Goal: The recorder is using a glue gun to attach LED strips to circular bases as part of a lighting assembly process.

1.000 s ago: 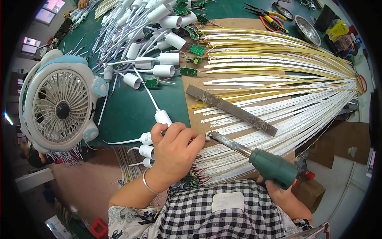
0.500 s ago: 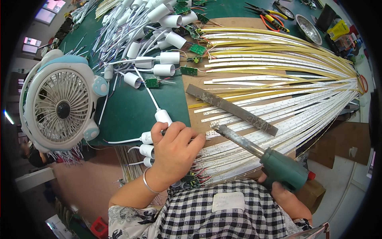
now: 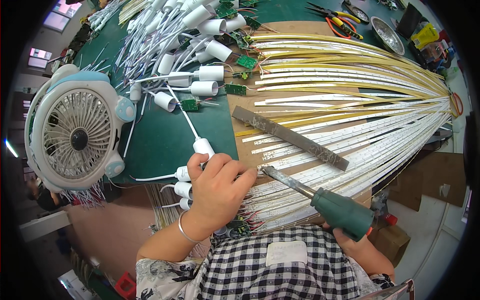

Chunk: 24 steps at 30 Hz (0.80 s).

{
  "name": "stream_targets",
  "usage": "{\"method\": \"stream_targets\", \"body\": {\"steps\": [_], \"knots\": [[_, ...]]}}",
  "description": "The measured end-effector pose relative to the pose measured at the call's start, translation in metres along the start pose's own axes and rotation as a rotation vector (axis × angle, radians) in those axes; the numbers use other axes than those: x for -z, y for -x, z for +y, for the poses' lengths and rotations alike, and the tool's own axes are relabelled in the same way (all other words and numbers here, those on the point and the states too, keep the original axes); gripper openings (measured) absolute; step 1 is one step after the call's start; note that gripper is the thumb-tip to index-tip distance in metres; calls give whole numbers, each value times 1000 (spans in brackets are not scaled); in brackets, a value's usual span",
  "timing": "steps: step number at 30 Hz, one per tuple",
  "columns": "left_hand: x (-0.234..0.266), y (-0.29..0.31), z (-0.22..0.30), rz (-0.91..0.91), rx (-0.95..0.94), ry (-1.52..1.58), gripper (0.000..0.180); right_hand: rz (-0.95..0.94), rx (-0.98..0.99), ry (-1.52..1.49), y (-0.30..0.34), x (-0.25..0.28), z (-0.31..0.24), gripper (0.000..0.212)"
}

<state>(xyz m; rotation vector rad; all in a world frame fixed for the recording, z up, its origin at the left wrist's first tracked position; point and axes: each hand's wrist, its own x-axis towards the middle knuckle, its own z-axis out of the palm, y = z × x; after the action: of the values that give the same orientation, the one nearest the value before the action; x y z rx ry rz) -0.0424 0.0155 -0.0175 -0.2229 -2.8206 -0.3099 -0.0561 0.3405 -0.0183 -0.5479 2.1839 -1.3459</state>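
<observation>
Right grip (image 3: pixel 347 240) wrapped round the green handle of the iron (image 3: pixel 342 212), lower right of centre. Metal shaft slants up-left, tip near mid-frame, just beside the left hand's fingers; cannot tell whether it touches a strip. Left grip (image 3: pixel 220 182), centre: fingers bent downward, tips mostly hidden, so cannot tell what they pinch. White cap (image 3: pixel 203 145) just above the hand. Strips (image 3: pixel 385 145), white and yellow, run from centre to far right, below the iron. Grey bar (image 3: pixel 295 140) aslant on top of them. Cable heap (image 3: pixel 145 40), upper left; green boards (image 3: pixel 235 89) at its right edge. Pliers (image 3: pixel 350 18) upper right on tabletop (image 3: pixel 165 130). Fan (image 3: pixel 79 139), left.
</observation>
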Motion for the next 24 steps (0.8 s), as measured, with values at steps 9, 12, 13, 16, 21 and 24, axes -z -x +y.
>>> {"method": "stream_targets", "body": {"steps": [9,12,13,16,21,24], "knots": [[0,0,1,-3,-2,-15,14,-30,68,-53,-21,2,-19,40],[0,0,1,-6,-3,-14,16,-9,50,-120,-19,5,-19,37],[0,0,0,-8,-3,-11,19,-2,30,-152,-15,6,-18,36],[1,-2,1,-16,-1,-10,18,23,-77,83,2,10,-11,33],[1,-2,3,-27,8,-37,18,32,93,244,-4,14,-11,33],[3,-3,4,-48,13,-33,19,25,70,235,0,15,-8,33]]}}
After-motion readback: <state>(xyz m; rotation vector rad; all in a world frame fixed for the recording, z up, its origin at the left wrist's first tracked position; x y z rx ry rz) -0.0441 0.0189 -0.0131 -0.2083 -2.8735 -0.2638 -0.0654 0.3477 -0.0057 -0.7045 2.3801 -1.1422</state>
